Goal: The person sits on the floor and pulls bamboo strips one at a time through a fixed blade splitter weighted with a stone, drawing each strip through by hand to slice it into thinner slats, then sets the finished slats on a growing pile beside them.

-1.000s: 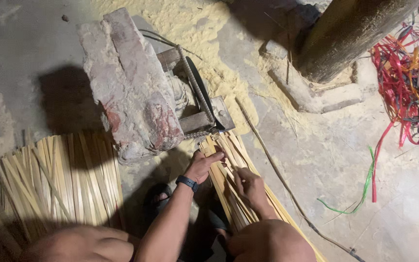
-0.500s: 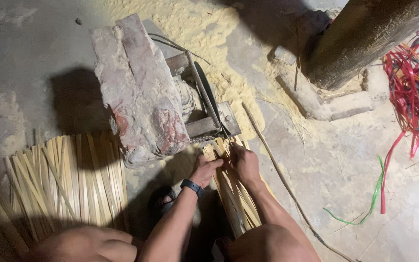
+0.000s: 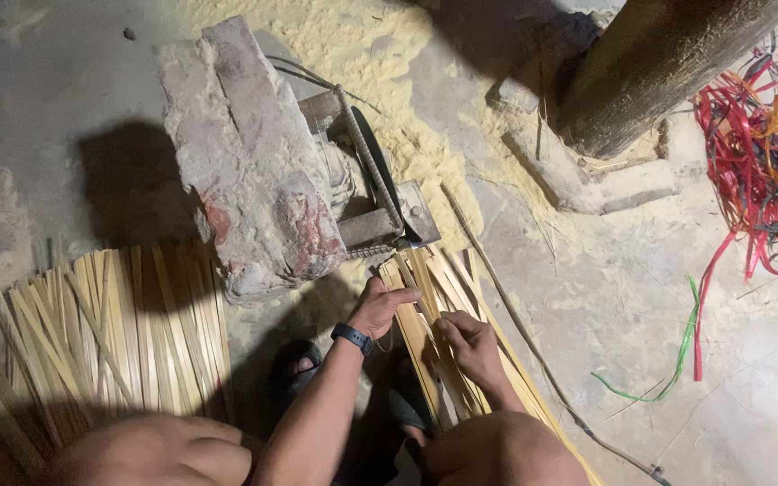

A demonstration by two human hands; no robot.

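While both hands pinch pale split bamboo strips (image 3: 443, 351) to steady them, the left hand (image 3: 380, 306) and right hand (image 3: 468, 340) sit at six o'clock of the brick-weighted metal blade jig (image 3: 380, 193).

My left hand (image 3: 380, 306) and right hand (image 3: 468, 342) rest on the bundle of thin bamboo strips (image 3: 443, 297) before the weathered brick block (image 3: 245, 162). A fanned pile of split bamboo slats (image 3: 110, 333) lies left; tangled red plastic straps (image 3: 767, 153) lie far right, beside the thick wooden post (image 3: 659, 63).

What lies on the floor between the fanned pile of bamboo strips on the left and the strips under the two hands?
In the head view, a sandalled foot on shadowed floor and the left forearm with a dark wristband lie between the fanned pile and the held strips.
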